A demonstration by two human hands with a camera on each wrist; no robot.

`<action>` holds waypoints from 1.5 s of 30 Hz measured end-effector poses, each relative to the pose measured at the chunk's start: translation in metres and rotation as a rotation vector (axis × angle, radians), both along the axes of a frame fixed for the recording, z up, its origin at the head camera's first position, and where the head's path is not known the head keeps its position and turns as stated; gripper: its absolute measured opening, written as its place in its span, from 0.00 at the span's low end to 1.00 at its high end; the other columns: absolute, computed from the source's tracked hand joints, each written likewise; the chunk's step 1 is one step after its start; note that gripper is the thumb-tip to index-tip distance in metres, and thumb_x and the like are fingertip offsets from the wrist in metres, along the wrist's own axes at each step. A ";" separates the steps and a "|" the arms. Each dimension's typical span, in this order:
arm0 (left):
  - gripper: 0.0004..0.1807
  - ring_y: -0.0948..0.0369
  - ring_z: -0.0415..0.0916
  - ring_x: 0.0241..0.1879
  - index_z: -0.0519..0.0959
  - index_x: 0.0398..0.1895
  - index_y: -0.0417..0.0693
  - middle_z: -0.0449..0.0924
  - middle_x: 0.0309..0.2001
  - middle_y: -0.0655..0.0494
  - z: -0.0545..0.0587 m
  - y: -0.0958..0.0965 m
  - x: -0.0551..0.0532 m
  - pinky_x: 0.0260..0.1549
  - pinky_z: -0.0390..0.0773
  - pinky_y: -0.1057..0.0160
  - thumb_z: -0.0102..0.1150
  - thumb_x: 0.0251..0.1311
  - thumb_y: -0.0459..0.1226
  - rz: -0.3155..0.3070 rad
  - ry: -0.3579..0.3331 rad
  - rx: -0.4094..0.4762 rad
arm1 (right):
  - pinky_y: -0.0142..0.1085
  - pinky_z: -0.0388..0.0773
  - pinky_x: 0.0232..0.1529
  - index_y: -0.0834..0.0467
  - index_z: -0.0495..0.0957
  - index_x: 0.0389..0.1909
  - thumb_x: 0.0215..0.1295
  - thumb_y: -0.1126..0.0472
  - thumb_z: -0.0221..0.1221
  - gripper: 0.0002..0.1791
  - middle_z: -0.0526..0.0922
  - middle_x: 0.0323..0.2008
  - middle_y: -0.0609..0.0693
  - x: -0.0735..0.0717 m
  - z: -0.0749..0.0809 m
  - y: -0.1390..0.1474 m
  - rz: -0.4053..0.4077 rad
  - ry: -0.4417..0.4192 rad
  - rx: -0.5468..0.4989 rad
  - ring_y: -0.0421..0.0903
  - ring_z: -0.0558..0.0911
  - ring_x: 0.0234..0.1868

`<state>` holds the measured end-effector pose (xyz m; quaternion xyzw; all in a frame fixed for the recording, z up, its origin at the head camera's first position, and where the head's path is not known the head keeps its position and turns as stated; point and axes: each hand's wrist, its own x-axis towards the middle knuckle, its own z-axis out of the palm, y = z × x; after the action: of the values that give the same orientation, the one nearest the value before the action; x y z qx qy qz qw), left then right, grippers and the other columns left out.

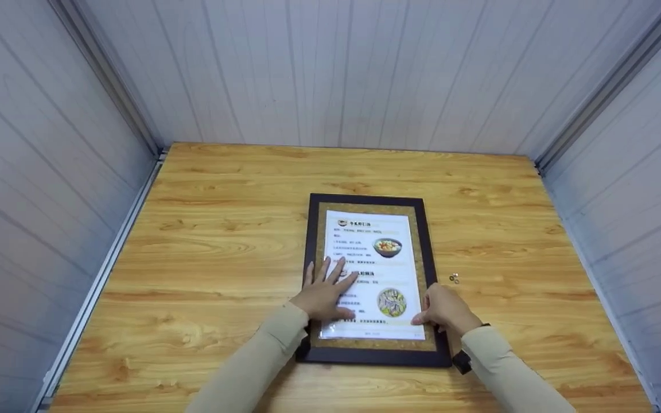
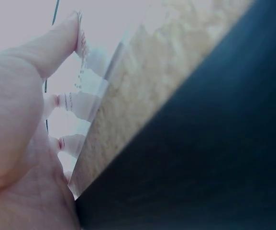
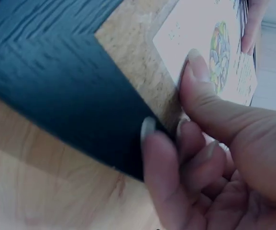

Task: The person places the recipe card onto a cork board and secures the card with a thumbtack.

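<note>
A laminated recipe sheet [image 1: 365,331] with printed text and two food pictures lies on a cork board [image 1: 336,343] in a dark frame [image 1: 373,357]. My left hand [image 1: 323,297] rests on the lower left of the sheet, fingers spread. In the left wrist view, that hand's thumb [image 2: 56,45] lies over the clear plastic edge. The right hand [image 1: 445,307] is at the sheet's lower right edge. In the right wrist view its thumb [image 3: 197,79] is on the sheet's margin with the other fingers curled beside it over the cork and frame; it seems to pinch the edge, partly hidden.
Several tiny metallic pieces [image 1: 454,278] lie on the wood-grain table [image 1: 221,241] to the right of the frame, too small to identify. Pale panel walls [image 1: 319,74] enclose the table at the back and both sides.
</note>
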<state>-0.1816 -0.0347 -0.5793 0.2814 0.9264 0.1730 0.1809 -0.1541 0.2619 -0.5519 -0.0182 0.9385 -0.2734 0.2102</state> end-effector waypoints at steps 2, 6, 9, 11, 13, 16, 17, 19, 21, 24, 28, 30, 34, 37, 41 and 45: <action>0.51 0.41 0.26 0.76 0.52 0.80 0.59 0.34 0.80 0.47 0.002 0.000 0.000 0.67 0.26 0.35 0.58 0.57 0.65 0.004 0.004 0.002 | 0.32 0.71 0.12 0.57 0.73 0.10 0.47 0.60 0.77 0.22 0.73 0.10 0.45 0.001 0.001 0.000 -0.002 0.003 0.006 0.41 0.72 0.10; 0.51 0.41 0.26 0.76 0.51 0.80 0.59 0.34 0.80 0.46 0.003 0.000 0.000 0.67 0.26 0.35 0.59 0.57 0.64 -0.005 -0.004 0.010 | 0.32 0.71 0.12 0.57 0.73 0.14 0.48 0.57 0.77 0.20 0.74 0.13 0.46 0.005 -0.003 0.007 0.006 0.018 -0.030 0.41 0.74 0.11; 0.51 0.41 0.25 0.76 0.51 0.80 0.58 0.33 0.80 0.46 0.001 0.000 0.001 0.67 0.25 0.35 0.58 0.58 0.64 -0.009 -0.012 0.014 | 0.32 0.70 0.15 0.56 0.74 0.18 0.51 0.55 0.76 0.19 0.74 0.15 0.45 0.009 -0.011 0.014 0.001 0.063 -0.074 0.40 0.73 0.14; 0.51 0.42 0.25 0.76 0.51 0.80 0.59 0.33 0.80 0.47 0.001 0.000 0.001 0.67 0.24 0.35 0.58 0.58 0.65 -0.006 -0.012 0.007 | 0.32 0.70 0.16 0.56 0.76 0.21 0.54 0.53 0.74 0.17 0.75 0.16 0.45 0.009 -0.016 0.020 -0.033 0.102 -0.110 0.40 0.73 0.15; 0.51 0.42 0.24 0.76 0.50 0.80 0.60 0.32 0.80 0.47 0.000 0.000 0.001 0.67 0.24 0.36 0.57 0.58 0.65 0.000 -0.012 0.005 | 0.32 0.71 0.18 0.57 0.79 0.23 0.58 0.54 0.71 0.14 0.76 0.18 0.45 0.007 -0.020 0.027 -0.095 0.168 -0.144 0.40 0.74 0.17; 0.51 0.43 0.23 0.76 0.49 0.80 0.61 0.31 0.80 0.48 0.000 -0.001 0.000 0.67 0.23 0.36 0.57 0.58 0.66 0.009 -0.013 -0.004 | 0.31 0.73 0.22 0.60 0.82 0.27 0.62 0.57 0.68 0.11 0.79 0.21 0.47 0.003 -0.021 0.042 -0.222 0.288 -0.175 0.42 0.76 0.22; 0.51 0.43 0.22 0.76 0.49 0.80 0.61 0.31 0.80 0.48 0.000 -0.001 0.000 0.67 0.22 0.36 0.56 0.58 0.66 0.011 -0.013 -0.005 | 0.31 0.73 0.24 0.62 0.82 0.28 0.63 0.58 0.68 0.10 0.80 0.23 0.48 0.000 -0.021 0.048 -0.260 0.327 -0.171 0.43 0.76 0.24; 0.51 0.44 0.21 0.76 0.48 0.80 0.62 0.30 0.80 0.49 0.000 -0.001 0.000 0.66 0.22 0.36 0.56 0.58 0.66 0.014 -0.016 -0.007 | 0.31 0.72 0.27 0.65 0.82 0.31 0.64 0.61 0.67 0.09 0.80 0.26 0.51 -0.004 -0.020 0.059 -0.322 0.371 -0.154 0.45 0.76 0.27; 0.51 0.44 0.21 0.76 0.48 0.80 0.62 0.30 0.80 0.49 0.000 -0.001 0.000 0.66 0.21 0.36 0.56 0.58 0.66 0.015 -0.017 -0.006 | 0.32 0.73 0.31 0.67 0.81 0.35 0.65 0.62 0.65 0.09 0.81 0.28 0.53 -0.008 -0.020 0.068 -0.353 0.369 -0.135 0.47 0.77 0.31; 0.51 0.43 0.23 0.76 0.49 0.80 0.61 0.31 0.80 0.49 0.000 -0.001 0.000 0.67 0.22 0.36 0.56 0.58 0.66 0.015 -0.014 0.001 | 0.37 0.75 0.34 0.69 0.81 0.41 0.66 0.62 0.64 0.12 0.81 0.32 0.55 -0.013 -0.022 0.075 -0.345 0.331 -0.088 0.50 0.79 0.34; 0.51 0.43 0.25 0.76 0.51 0.80 0.60 0.34 0.80 0.48 0.000 -0.001 0.000 0.67 0.25 0.36 0.57 0.57 0.66 0.013 -0.003 0.013 | 0.44 0.77 0.37 0.69 0.81 0.44 0.67 0.61 0.63 0.13 0.83 0.34 0.57 -0.017 -0.025 0.077 -0.318 0.296 -0.030 0.53 0.80 0.36; 0.51 0.43 0.26 0.76 0.52 0.80 0.59 0.34 0.80 0.47 0.000 -0.001 0.000 0.67 0.25 0.36 0.57 0.57 0.66 0.012 -0.001 0.018 | 0.46 0.77 0.37 0.68 0.81 0.43 0.67 0.61 0.63 0.13 0.83 0.35 0.57 -0.017 -0.026 0.076 -0.314 0.288 -0.006 0.53 0.81 0.36; 0.51 0.43 0.26 0.76 0.52 0.80 0.59 0.34 0.80 0.47 0.000 0.000 0.001 0.67 0.25 0.36 0.58 0.57 0.66 0.014 -0.009 0.026 | 0.46 0.76 0.36 0.66 0.82 0.38 0.68 0.61 0.62 0.10 0.83 0.33 0.55 -0.017 -0.029 0.076 -0.316 0.280 0.014 0.52 0.80 0.34; 0.51 0.43 0.25 0.76 0.52 0.80 0.59 0.34 0.80 0.48 0.000 0.000 0.001 0.67 0.25 0.36 0.58 0.56 0.66 0.015 -0.006 0.020 | 0.44 0.75 0.35 0.65 0.82 0.36 0.69 0.61 0.61 0.09 0.82 0.31 0.54 -0.017 -0.031 0.076 -0.321 0.282 0.016 0.51 0.79 0.32; 0.51 0.43 0.25 0.76 0.52 0.80 0.60 0.34 0.80 0.48 -0.001 -0.001 0.000 0.67 0.24 0.36 0.58 0.56 0.66 0.016 -0.008 0.017 | 0.44 0.75 0.34 0.66 0.79 0.40 0.68 0.61 0.61 0.10 0.82 0.32 0.55 -0.018 -0.032 0.076 -0.323 0.292 0.009 0.52 0.80 0.33; 0.51 0.43 0.25 0.76 0.51 0.80 0.60 0.33 0.80 0.48 -0.002 -0.001 0.000 0.67 0.24 0.37 0.57 0.57 0.67 0.019 -0.005 0.009 | 0.47 0.76 0.36 0.66 0.78 0.43 0.69 0.61 0.61 0.11 0.83 0.34 0.57 -0.020 -0.034 0.076 -0.316 0.313 0.002 0.53 0.81 0.35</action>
<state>-0.1816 -0.0355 -0.5811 0.2731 0.9277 0.1795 0.1803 -0.1737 0.3380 -0.5856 0.0870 0.9511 -0.2958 0.0164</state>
